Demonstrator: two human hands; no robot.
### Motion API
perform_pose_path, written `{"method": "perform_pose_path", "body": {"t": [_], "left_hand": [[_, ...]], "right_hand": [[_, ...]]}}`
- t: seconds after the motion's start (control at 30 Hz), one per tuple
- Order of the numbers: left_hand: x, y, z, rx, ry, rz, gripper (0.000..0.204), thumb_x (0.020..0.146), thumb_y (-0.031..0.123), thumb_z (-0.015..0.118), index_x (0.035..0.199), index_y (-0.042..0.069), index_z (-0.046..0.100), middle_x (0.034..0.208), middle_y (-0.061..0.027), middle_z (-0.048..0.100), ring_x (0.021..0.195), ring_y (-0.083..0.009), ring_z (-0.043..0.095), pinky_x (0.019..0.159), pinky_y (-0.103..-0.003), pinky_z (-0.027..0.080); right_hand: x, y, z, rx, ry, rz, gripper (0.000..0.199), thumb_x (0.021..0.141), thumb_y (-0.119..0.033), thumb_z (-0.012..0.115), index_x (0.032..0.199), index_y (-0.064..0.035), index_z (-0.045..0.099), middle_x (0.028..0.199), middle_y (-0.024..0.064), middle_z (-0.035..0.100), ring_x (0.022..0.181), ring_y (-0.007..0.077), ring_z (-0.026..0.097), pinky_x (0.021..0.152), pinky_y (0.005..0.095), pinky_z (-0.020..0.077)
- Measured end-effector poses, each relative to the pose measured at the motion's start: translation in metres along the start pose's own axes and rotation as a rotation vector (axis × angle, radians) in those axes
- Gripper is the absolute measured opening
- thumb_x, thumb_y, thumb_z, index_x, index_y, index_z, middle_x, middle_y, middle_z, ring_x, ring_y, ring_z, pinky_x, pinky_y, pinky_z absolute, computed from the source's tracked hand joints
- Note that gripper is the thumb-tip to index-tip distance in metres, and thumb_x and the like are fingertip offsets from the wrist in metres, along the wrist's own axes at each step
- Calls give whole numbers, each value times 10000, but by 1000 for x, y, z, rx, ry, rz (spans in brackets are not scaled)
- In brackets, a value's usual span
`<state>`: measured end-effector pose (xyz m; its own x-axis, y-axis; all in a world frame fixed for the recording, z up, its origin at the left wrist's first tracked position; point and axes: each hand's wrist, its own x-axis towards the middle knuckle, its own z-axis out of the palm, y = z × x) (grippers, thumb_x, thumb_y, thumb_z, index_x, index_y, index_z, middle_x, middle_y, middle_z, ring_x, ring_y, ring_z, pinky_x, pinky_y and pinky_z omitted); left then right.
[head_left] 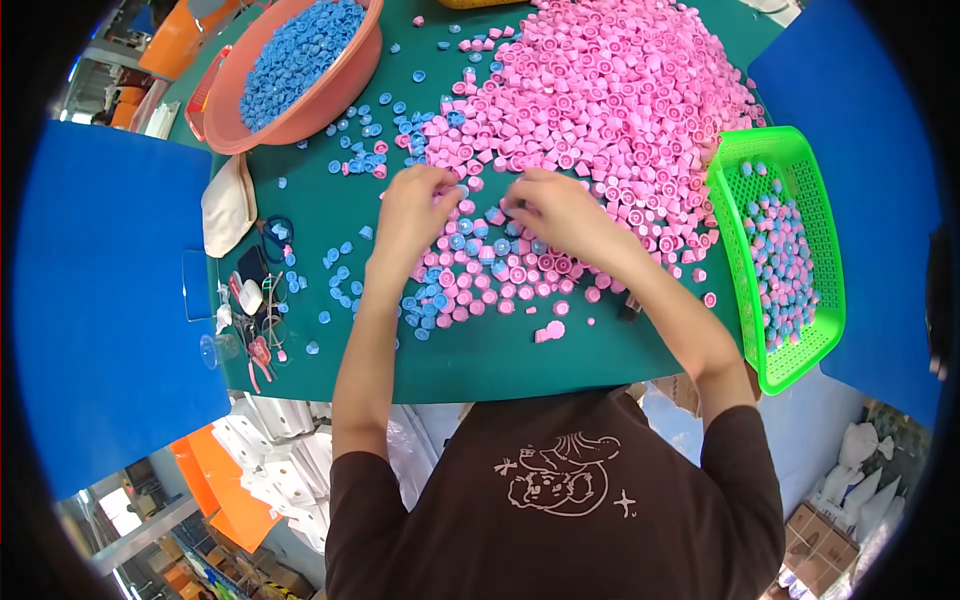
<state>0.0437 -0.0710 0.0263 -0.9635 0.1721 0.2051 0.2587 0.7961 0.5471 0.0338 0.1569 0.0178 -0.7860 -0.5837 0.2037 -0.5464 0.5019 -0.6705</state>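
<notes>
My left hand (pixel 413 210) is over the middle of the green table, its fingers bent into a pinch, with a bit of blue beside the fingertips. Facing it, my right hand (pixel 562 212) has curled fingers close above the small parts; what either hand grips is hidden. Beneath and between them lie small pink cup-shaped pieces (pixel 487 281), blue caps (pixel 428 307), and several pink pieces topped with blue caps (pixel 479 229). Just beyond the right hand rises a large heap of pink pieces (pixel 610 85).
A salmon-coloured basin (pixel 368 50) holding blue caps stands far left. At the right edge, a green plastic basket (pixel 830 245) contains pink-and-blue pieces. A cream cloth pouch (pixel 230 205), glasses and small tools lie along the left side. Blue panels (pixel 120 290) flank the table (pixel 600 355).
</notes>
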Motion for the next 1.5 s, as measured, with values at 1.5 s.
{"method": "perform_pose_path", "body": {"t": [1.5], "left_hand": [[-11, -8, 23, 298, -340, 555, 307, 837, 328, 680, 900, 63, 539, 778, -95, 561, 750, -284, 600, 658, -410, 479]], "right_hand": [[-42, 19, -1, -520, -226, -116, 267, 847, -215, 652, 1055, -71, 567, 890, 111, 563, 797, 277, 638, 658, 377, 543]]}}
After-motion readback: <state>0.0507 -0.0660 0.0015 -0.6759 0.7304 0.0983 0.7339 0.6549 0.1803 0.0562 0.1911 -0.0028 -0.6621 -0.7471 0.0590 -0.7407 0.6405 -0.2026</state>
